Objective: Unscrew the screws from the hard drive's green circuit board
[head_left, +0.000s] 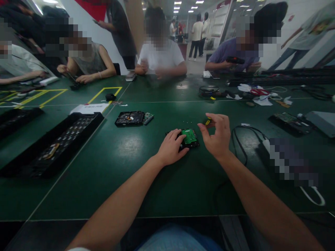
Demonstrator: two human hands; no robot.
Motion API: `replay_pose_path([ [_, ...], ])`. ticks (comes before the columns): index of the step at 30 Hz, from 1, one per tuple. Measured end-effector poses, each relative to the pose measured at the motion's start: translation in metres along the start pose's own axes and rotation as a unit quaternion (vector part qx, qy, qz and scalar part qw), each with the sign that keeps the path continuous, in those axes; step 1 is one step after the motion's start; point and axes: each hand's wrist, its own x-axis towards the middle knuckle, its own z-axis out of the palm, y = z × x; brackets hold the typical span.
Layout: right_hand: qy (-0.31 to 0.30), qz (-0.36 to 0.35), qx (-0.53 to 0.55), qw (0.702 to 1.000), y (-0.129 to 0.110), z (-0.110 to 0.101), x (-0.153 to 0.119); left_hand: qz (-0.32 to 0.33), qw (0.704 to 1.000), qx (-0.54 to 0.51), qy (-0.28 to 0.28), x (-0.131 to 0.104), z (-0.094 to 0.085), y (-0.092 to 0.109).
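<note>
A black drive with a green circuit board (188, 137) lies flat on the green table (104, 195). My left hand (172, 146) rests over its left part, fingers spread and touching it, hiding that side. Just right of the drive, my right hand (216, 136) is raised with thumb and fingers curled around a small black and yellow object (208, 121). Several tiny bright bits lie on the table behind the drive. Farther left sits another black drive (129, 118), with a small loose circuit board (148, 118) against its right side.
At the left is a long black tray (52, 150). A black cable (242, 146) and a white power strip (285, 160) lie at the right, near another drive (290, 122) and a grey box (321, 122). People sit across the table.
</note>
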Motion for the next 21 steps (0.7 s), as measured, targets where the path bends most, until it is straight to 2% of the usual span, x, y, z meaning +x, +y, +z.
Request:
replay_pose_path([
  [7, -0.021, 0.007, 0.034, 0.999, 0.0048, 0.0064, -0.0051, 0.000, 1.000, -0.007, 0.002, -0.0006, 0.0006, -0.0005],
  [14, 0.005, -0.004, 0.002, 1.000, 0.0021, 0.0009, -0.0008, 0.001, 1.000, 0.005, -0.002, -0.0007, -0.0002, -0.0003],
  [21, -0.028, 0.012, 0.043, 0.999, 0.0096, 0.0084, -0.0079, -0.006, 1.000, 0.009, -0.007, -0.0002, 0.0000, 0.0004],
])
